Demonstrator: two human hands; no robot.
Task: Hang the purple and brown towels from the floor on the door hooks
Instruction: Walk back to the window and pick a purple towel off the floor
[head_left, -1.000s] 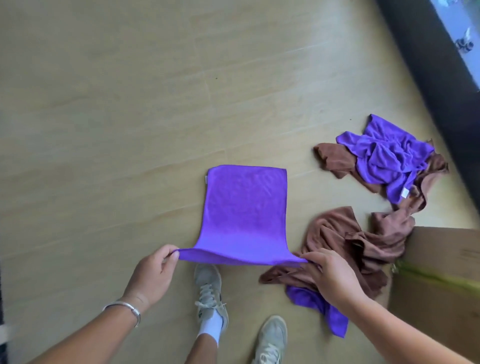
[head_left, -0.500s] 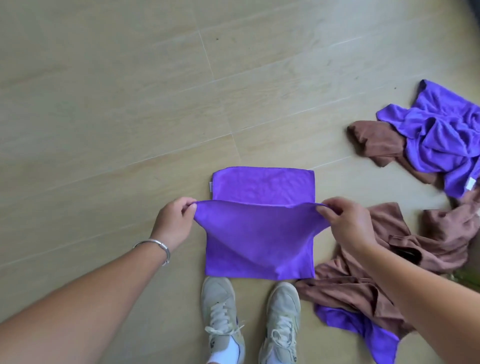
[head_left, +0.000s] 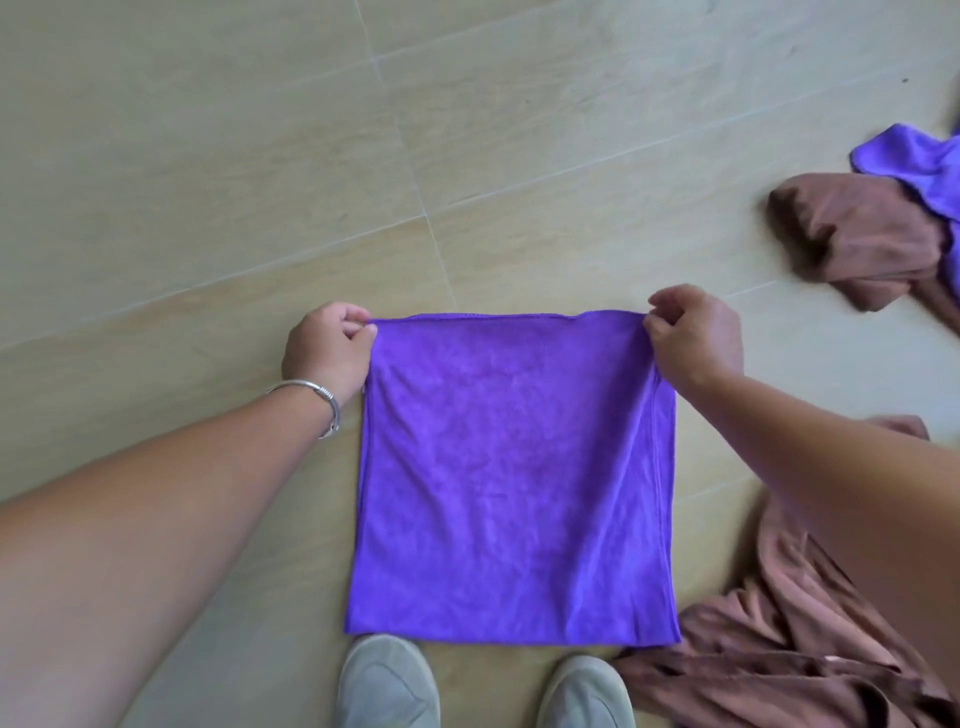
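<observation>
A purple towel (head_left: 511, 478) lies folded in half on the wooden floor, just beyond my feet. My left hand (head_left: 327, 353) pinches its far left corner and my right hand (head_left: 693, 338) pinches its far right corner, both at the far edge. A crumpled brown towel (head_left: 769, 649) lies at the lower right, partly under my right forearm. Another brown towel (head_left: 857, 239) sits bunched at the right, with a second purple towel (head_left: 914, 166) on it, cut off by the frame edge. No door or hooks are in view.
My two grey shoes (head_left: 387, 686) stand at the bottom edge, touching the folded towel's near side. Pale wooden floor (head_left: 208, 156) stretches to the left and far side. A silver bracelet (head_left: 311, 400) is on my left wrist.
Both hands carried the towel's near edge up and over to the far edge, folding it in half. The view shifted left, pushing the towel pile toward the right edge.
</observation>
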